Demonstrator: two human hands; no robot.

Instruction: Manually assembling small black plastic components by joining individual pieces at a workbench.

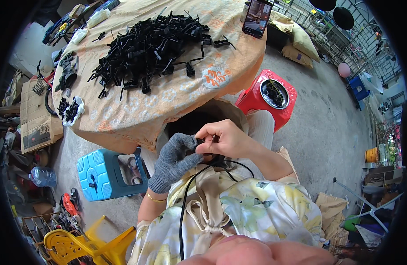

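Observation:
In a grey knitted glove, my left hand (pixel 169 164) is closed, its fingertips around a small black part (pixel 200 141). My bare right hand (pixel 227 139) pinches at the same part from the right, thumb and forefinger together. The fingers cover most of the part, so its exact kind cannot be told. Both hands are above my lap, just off the near edge of the round table (pixel 137 106). On its patterned beige cloth lies a big heap of black plastic pieces (pixel 150 51), many with bent rods sticking out. Below the hands shows a dark opening with a beige rim (pixel 234 112).
A white bag of small black parts (pixel 74 111) sits at the table's left edge; a phone (pixel 257 17) stands at the far right. On the red stool (pixel 288 93) is a metal bowl (pixel 274 93) of dark pieces. A blue stool (pixel 95 174) and yellow chair (pixel 86 243) are left.

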